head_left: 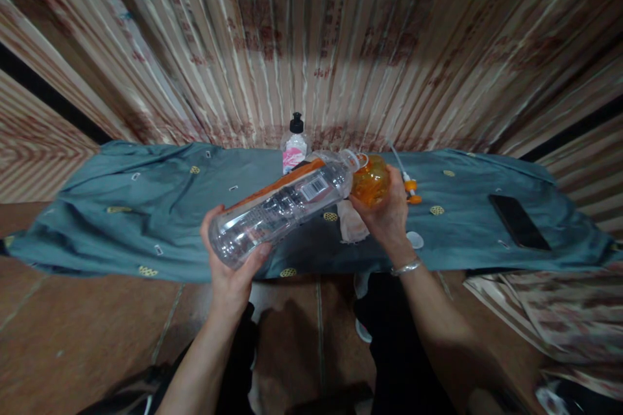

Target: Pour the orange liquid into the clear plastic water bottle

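Note:
My left hand (233,269) is wrapped round the lower end of a large clear plastic bottle (282,207) with an orange label. The bottle is tilted, its neck pointing right and up. Its mouth meets the top of a small orange see-through bottle (370,180), and I cannot tell whether the two touch. My right hand (389,211) grips the orange bottle from the right. Beyond it lies an orange and white pump top (411,189) with a tube. A white round cap (415,240) rests near my right wrist.
A teal patterned cloth (160,207) covers the narrow table. At the back stands a bottle with a black cap and pink label (294,148). A pale folded cloth (352,224) lies below the bottles' necks. To the right is a black phone (518,222). Striped curtains (311,32) hang behind.

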